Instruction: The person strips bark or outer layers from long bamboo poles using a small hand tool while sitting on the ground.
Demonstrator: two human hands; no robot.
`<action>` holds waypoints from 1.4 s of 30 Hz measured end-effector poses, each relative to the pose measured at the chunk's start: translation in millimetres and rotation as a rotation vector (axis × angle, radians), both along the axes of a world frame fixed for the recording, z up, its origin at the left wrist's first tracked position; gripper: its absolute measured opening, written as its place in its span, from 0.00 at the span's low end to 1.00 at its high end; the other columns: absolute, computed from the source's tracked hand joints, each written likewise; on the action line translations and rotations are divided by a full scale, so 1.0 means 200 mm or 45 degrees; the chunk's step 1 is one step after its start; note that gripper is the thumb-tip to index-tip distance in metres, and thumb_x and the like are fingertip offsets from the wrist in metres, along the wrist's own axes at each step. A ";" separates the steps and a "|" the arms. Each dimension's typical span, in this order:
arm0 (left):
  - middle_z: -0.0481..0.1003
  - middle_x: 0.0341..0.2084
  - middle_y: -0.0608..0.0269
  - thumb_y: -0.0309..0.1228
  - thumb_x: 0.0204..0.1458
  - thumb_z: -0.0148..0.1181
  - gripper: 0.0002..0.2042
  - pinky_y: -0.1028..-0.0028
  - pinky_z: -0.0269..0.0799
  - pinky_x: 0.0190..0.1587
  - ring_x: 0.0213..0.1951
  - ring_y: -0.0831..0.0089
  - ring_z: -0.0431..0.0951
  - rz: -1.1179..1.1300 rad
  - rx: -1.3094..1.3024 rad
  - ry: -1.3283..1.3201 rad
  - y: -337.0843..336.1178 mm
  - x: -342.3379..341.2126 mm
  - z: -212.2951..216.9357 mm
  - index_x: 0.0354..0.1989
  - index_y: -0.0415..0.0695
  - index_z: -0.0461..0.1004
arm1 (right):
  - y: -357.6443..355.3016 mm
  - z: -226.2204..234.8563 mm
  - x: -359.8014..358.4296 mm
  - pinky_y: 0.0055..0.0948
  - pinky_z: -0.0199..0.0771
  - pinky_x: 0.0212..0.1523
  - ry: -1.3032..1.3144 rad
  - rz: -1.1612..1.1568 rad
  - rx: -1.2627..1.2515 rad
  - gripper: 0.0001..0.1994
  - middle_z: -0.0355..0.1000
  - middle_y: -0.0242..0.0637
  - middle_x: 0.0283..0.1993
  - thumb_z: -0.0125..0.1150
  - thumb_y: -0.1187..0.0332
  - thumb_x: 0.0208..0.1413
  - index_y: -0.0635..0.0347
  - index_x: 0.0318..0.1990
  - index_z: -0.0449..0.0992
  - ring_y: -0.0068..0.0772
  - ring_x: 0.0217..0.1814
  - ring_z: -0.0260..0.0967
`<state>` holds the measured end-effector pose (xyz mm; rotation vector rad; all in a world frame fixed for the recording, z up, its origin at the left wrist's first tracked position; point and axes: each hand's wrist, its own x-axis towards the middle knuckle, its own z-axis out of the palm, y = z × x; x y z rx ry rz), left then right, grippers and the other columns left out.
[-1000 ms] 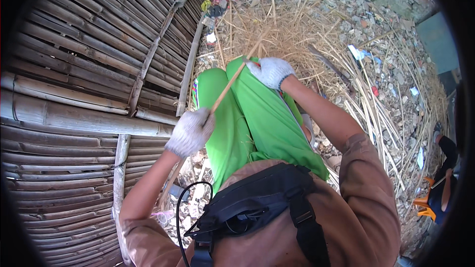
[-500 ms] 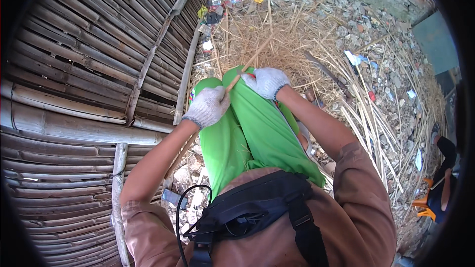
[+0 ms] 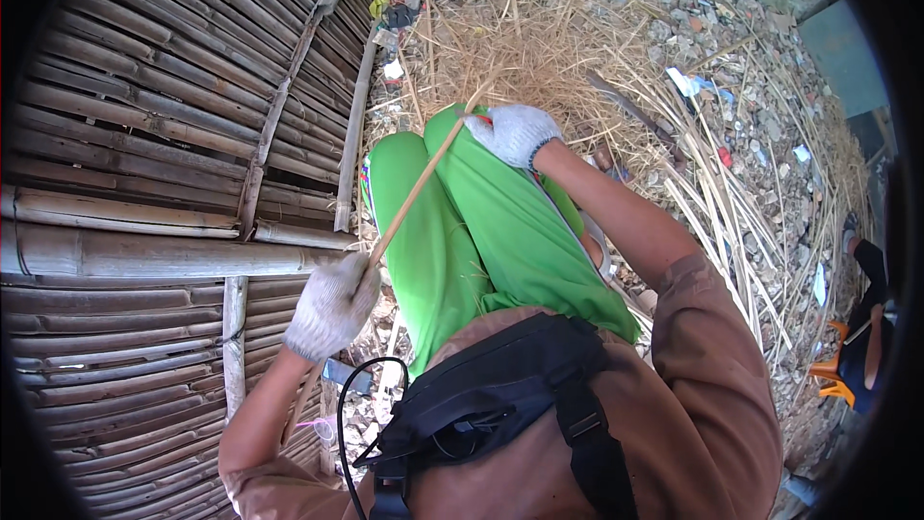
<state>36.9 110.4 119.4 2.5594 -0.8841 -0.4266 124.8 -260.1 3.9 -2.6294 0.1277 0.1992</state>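
Observation:
My left hand (image 3: pixel 334 306), in a white knitted glove, is closed round a long thin bamboo strip (image 3: pixel 420 183). The strip slants up across my green-trousered knees, and its far end reaches over the straw. Its lower end runs back past my left forearm. At my right knee my right hand (image 3: pixel 520 138), gloved the same way, is closed on a small tool with a red part (image 3: pixel 485 120), mostly hidden by the fingers. That tool sits against the strip, which passes just beside the right thumb.
A bamboo slat wall (image 3: pixel 164 125) stands close on my left. Straw-like shavings (image 3: pixel 539 48), a dark stick (image 3: pixel 635 111) and split bamboo strips (image 3: pixel 722 221) cover the rubble ahead and to the right. A phone-like object (image 3: pixel 346 376) lies by my left hip. Another person (image 3: pixel 871 327) is at far right.
My left hand has drawn the bamboo strip back toward me, down and to the left, away from my right hand. The right hand has stayed at the right knee.

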 end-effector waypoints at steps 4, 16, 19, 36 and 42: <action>0.74 0.21 0.42 0.32 0.71 0.58 0.10 0.54 0.75 0.30 0.25 0.43 0.81 0.132 -0.006 0.062 0.14 -0.21 0.10 0.42 0.37 0.74 | -0.01 -0.02 0.00 0.59 0.80 0.62 0.048 0.003 -0.047 0.42 0.84 0.59 0.54 0.37 0.29 0.71 0.58 0.52 0.89 0.63 0.57 0.83; 0.77 0.28 0.42 0.37 0.71 0.59 0.16 0.59 0.77 0.36 0.29 0.57 0.81 0.259 -0.009 0.250 0.17 -0.22 0.00 0.50 0.33 0.79 | 0.01 0.04 -0.03 0.60 0.80 0.62 0.000 -0.016 -0.004 0.45 0.84 0.61 0.52 0.34 0.27 0.71 0.59 0.51 0.89 0.65 0.57 0.83; 0.75 0.26 0.40 0.38 0.71 0.57 0.15 0.57 0.76 0.34 0.28 0.51 0.79 0.212 -0.055 0.219 -0.01 -0.07 -0.05 0.44 0.34 0.77 | -0.01 0.02 0.00 0.61 0.81 0.60 0.076 0.029 -0.077 0.46 0.84 0.63 0.50 0.33 0.26 0.70 0.59 0.50 0.89 0.65 0.55 0.84; 0.79 0.32 0.35 0.44 0.68 0.57 0.20 0.50 0.77 0.44 0.38 0.37 0.82 -0.089 -0.037 -0.007 -0.54 0.60 -0.32 0.42 0.36 0.79 | 0.01 0.01 0.00 0.60 0.82 0.60 0.029 -0.006 -0.052 0.42 0.85 0.60 0.50 0.37 0.29 0.71 0.58 0.50 0.89 0.65 0.55 0.84; 0.75 0.29 0.34 0.44 0.70 0.56 0.19 0.49 0.75 0.40 0.34 0.36 0.80 -0.039 -0.092 0.047 -0.25 0.38 -0.21 0.40 0.36 0.76 | 0.00 -0.01 0.02 0.60 0.81 0.58 0.049 0.023 -0.046 0.45 0.84 0.62 0.48 0.34 0.26 0.71 0.60 0.46 0.88 0.66 0.53 0.83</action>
